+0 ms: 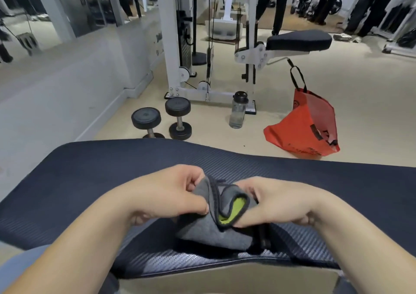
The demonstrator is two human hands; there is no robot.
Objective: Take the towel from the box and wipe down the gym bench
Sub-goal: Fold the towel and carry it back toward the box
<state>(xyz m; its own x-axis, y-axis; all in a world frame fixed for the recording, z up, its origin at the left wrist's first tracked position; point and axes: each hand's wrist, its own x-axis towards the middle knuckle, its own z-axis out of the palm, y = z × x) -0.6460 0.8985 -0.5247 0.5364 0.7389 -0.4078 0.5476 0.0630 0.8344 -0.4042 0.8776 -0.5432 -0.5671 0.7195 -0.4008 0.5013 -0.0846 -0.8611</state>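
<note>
A grey towel [216, 230] with a dark hem and a lime-green inner side is bunched up just above the dark padded gym bench [90, 172], which runs across the view. My left hand [166, 194] pinches the towel's left fold. My right hand [272, 201] grips its right fold, where the green side shows. The two hands are close together over the middle of the bench. A cardboard box [225, 278] sits at the bottom edge, in front of the bench, with only its rim showing.
On the beige floor beyond the bench stand two black dumbbells [162, 120], a clear water bottle [238, 111] and a red shopping bag [308, 125]. A white cable machine [180, 46] and another padded seat [299, 40] are farther back. People's legs show at the top right.
</note>
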